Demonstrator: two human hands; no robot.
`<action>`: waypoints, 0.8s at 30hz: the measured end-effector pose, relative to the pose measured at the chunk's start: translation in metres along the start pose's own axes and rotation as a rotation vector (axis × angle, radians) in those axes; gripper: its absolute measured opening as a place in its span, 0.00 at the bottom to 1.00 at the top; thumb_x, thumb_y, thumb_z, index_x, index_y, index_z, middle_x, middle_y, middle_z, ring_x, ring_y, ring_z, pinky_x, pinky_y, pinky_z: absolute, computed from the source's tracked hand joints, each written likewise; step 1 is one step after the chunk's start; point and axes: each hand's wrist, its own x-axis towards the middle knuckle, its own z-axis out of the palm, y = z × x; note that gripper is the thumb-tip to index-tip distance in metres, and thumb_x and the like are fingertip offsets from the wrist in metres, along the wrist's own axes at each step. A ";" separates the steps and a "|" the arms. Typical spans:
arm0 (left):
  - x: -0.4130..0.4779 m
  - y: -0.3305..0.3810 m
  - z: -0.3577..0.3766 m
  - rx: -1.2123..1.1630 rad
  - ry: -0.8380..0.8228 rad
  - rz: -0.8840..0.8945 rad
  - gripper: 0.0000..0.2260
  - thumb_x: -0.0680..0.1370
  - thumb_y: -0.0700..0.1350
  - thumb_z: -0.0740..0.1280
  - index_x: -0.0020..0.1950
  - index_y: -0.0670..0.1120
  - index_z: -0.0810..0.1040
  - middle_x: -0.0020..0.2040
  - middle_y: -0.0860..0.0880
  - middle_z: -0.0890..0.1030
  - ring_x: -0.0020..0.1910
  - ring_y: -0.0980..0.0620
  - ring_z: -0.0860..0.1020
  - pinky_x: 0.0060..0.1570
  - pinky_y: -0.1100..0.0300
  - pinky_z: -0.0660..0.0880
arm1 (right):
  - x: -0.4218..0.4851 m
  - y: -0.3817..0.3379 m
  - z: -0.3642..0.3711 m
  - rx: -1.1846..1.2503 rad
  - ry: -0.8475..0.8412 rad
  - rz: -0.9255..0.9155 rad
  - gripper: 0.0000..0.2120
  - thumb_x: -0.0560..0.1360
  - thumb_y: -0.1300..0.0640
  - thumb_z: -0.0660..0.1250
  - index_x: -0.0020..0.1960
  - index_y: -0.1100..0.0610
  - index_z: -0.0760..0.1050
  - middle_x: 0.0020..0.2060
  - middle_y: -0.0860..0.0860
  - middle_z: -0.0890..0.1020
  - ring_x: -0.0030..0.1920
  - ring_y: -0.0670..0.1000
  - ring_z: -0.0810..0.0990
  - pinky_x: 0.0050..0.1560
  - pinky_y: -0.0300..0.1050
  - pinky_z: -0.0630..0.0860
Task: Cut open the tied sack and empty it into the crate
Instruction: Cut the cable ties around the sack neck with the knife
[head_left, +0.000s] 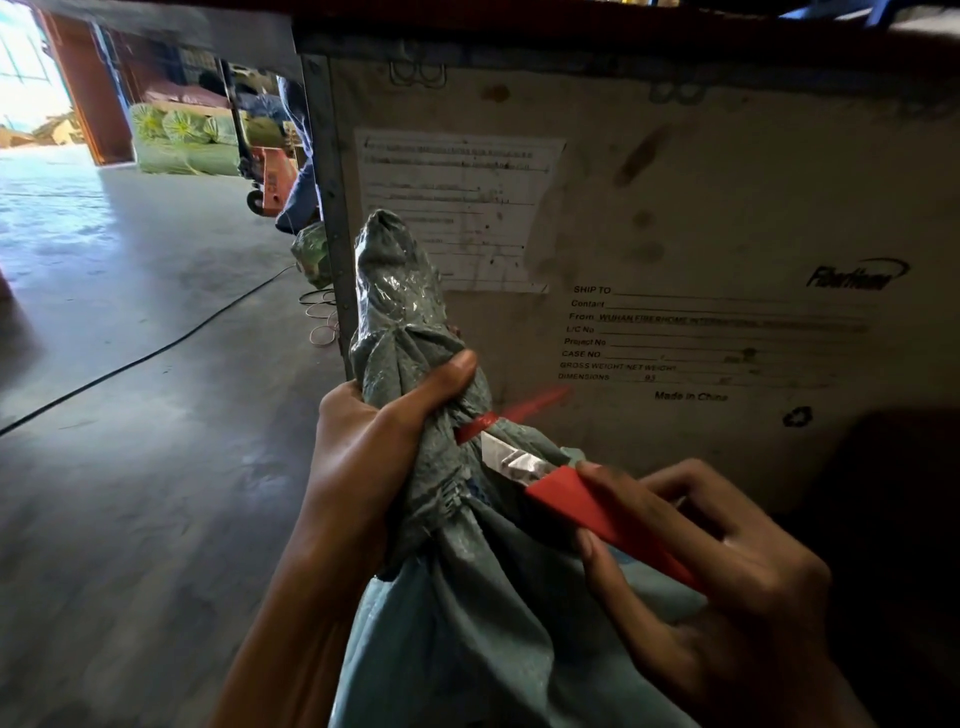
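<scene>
A labelled crate (675, 208) fills the upper right. At lower centre stands the grey-green sack (467, 623); the left hand (374, 447) grips its twisted neck, the right hand (727, 561) holds a red knife (597, 509), blade just below the red tie (480, 425).

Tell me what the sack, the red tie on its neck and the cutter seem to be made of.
The sack: likely woven plastic, dull grey-green, with a fine weave and soft folds; shiny crinkled film shows at its top. The red tie: probably plastic strip, smooth and glossy. The cutter: matte red plastic handle, apparently; its blade looks like bare metal, bright and reflective.
</scene>
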 end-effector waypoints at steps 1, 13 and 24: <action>0.000 0.001 0.000 -0.008 -0.003 -0.006 0.10 0.68 0.52 0.81 0.43 0.48 0.88 0.40 0.43 0.89 0.38 0.45 0.89 0.35 0.59 0.83 | 0.000 0.000 0.000 -0.002 0.009 -0.002 0.18 0.72 0.46 0.72 0.61 0.46 0.82 0.42 0.46 0.81 0.36 0.45 0.78 0.32 0.43 0.76; -0.003 0.002 0.002 -0.032 -0.039 -0.075 0.06 0.67 0.51 0.80 0.39 0.49 0.89 0.36 0.45 0.88 0.33 0.49 0.87 0.32 0.60 0.82 | -0.008 0.006 0.013 -0.101 0.076 -0.063 0.18 0.74 0.46 0.72 0.61 0.52 0.82 0.44 0.51 0.83 0.40 0.46 0.79 0.43 0.38 0.77; -0.001 0.000 0.000 -0.087 -0.076 -0.128 0.07 0.67 0.50 0.80 0.40 0.48 0.89 0.37 0.45 0.88 0.34 0.48 0.87 0.33 0.59 0.82 | -0.005 0.011 0.017 -0.030 0.111 -0.073 0.18 0.71 0.48 0.74 0.60 0.50 0.82 0.42 0.50 0.82 0.40 0.48 0.80 0.41 0.41 0.77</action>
